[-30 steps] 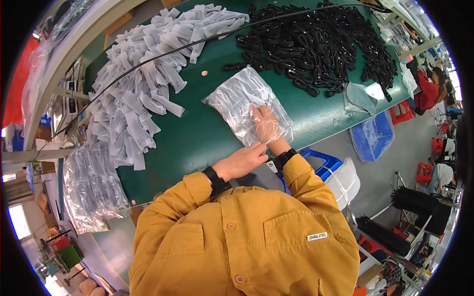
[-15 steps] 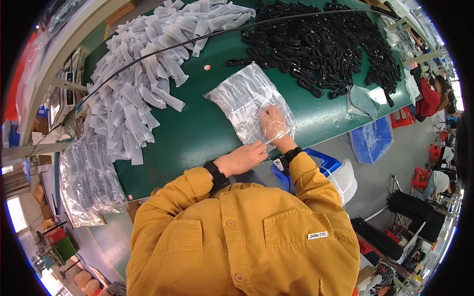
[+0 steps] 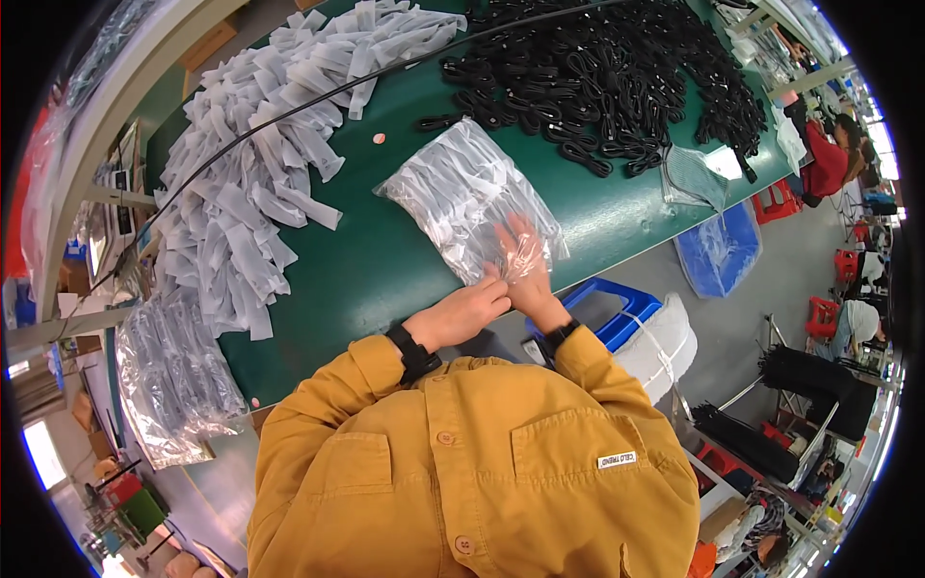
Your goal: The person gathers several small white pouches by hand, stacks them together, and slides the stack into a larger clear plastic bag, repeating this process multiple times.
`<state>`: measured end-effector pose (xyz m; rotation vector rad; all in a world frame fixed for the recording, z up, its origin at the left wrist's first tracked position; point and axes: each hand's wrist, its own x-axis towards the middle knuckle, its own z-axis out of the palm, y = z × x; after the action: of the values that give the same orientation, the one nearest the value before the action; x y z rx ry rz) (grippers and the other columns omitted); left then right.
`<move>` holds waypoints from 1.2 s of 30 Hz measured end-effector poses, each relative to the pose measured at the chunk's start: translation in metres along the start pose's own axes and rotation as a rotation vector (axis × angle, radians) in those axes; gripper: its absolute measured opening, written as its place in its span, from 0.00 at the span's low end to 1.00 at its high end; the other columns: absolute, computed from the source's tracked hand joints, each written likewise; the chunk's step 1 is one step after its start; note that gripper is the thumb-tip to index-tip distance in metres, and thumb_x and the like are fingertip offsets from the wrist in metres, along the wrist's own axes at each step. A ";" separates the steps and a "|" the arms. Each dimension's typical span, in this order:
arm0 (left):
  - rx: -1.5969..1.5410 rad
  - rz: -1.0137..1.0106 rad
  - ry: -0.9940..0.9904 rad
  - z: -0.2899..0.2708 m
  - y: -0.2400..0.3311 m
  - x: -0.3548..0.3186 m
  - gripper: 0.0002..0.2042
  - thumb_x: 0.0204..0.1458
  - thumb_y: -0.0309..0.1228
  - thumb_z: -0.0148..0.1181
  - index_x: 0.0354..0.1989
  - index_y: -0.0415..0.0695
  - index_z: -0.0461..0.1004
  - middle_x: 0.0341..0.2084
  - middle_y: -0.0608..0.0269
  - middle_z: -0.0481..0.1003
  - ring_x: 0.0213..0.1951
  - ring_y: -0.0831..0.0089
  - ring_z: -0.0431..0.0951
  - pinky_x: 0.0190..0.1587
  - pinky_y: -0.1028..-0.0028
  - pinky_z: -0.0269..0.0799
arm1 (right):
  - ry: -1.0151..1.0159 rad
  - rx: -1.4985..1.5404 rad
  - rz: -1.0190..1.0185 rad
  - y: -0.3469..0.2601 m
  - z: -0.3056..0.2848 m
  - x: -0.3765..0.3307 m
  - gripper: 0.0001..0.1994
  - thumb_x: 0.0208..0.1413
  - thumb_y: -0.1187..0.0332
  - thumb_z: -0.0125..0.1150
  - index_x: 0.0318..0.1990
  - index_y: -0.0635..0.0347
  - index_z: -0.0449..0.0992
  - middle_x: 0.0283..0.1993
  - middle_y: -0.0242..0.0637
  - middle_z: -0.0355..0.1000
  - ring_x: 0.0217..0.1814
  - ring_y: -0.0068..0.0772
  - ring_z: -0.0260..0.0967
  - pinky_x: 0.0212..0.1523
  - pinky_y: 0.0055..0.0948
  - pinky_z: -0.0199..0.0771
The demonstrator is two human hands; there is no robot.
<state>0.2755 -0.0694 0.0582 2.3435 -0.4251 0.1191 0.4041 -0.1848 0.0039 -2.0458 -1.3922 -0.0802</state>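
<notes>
On green table [image 3: 385,260]: clear bag [image 3: 462,197] under both hands; right hand [image 3: 525,265] flat, open; left hand [image 3: 467,310] pinching bag's near edge.

Bright, even light, soft shadows; fisheye bends edges, black rim.

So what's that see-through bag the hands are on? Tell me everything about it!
The clear plastic bag is crinkly and shiny, stuffed with pale white strips. It lies flat on the green table, slanted, near the front edge. The right hand presses flat on its near corner, and the left hand pinches the edge beside it. Black looped pieces are piled behind it.
</notes>
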 end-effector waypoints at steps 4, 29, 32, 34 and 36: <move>0.020 -0.005 -0.012 0.004 0.003 0.007 0.03 0.46 0.20 0.52 0.30 0.37 0.67 0.34 0.56 0.66 0.42 0.59 0.69 0.42 0.67 0.71 | -0.074 -0.021 0.228 0.004 -0.025 -0.054 0.17 0.47 0.66 0.64 0.44 0.61 0.71 0.45 0.51 0.69 0.46 0.55 0.67 0.44 0.49 0.68; 0.347 -0.378 0.699 -0.069 -0.009 -0.124 0.16 0.39 0.30 0.64 0.39 0.42 0.72 0.46 0.50 0.67 0.50 0.49 0.67 0.54 0.57 0.63 | -0.752 0.163 0.244 -0.041 -0.027 -0.036 0.16 0.53 0.59 0.59 0.25 0.66 0.76 0.22 0.52 0.71 0.27 0.56 0.70 0.28 0.44 0.68; 0.663 -0.947 1.058 -0.106 -0.047 -0.212 0.28 0.41 0.33 0.67 0.53 0.41 0.66 0.49 0.46 0.66 0.53 0.46 0.62 0.56 0.54 0.59 | -0.934 0.042 0.285 -0.066 -0.077 -0.014 0.17 0.53 0.60 0.60 0.21 0.66 0.76 0.22 0.54 0.70 0.30 0.59 0.70 0.31 0.47 0.69; 0.864 -0.998 1.239 -0.120 -0.078 -0.255 0.34 0.42 0.33 0.69 0.59 0.41 0.60 0.52 0.46 0.64 0.53 0.45 0.61 0.56 0.51 0.58 | -0.910 -0.038 0.266 -0.088 -0.090 0.004 0.16 0.54 0.60 0.60 0.23 0.65 0.77 0.24 0.53 0.71 0.30 0.58 0.71 0.32 0.45 0.70; 0.739 -1.079 1.186 -0.141 -0.108 -0.277 0.34 0.41 0.32 0.69 0.58 0.41 0.60 0.52 0.47 0.64 0.53 0.45 0.61 0.55 0.51 0.58 | -0.882 -0.093 0.253 -0.111 -0.075 0.026 0.15 0.54 0.61 0.60 0.24 0.65 0.77 0.24 0.53 0.72 0.30 0.57 0.71 0.32 0.44 0.70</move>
<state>0.0565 0.1741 0.0315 2.2982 1.6257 1.1668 0.3436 -0.1799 0.1264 -2.4339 -1.5928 0.9867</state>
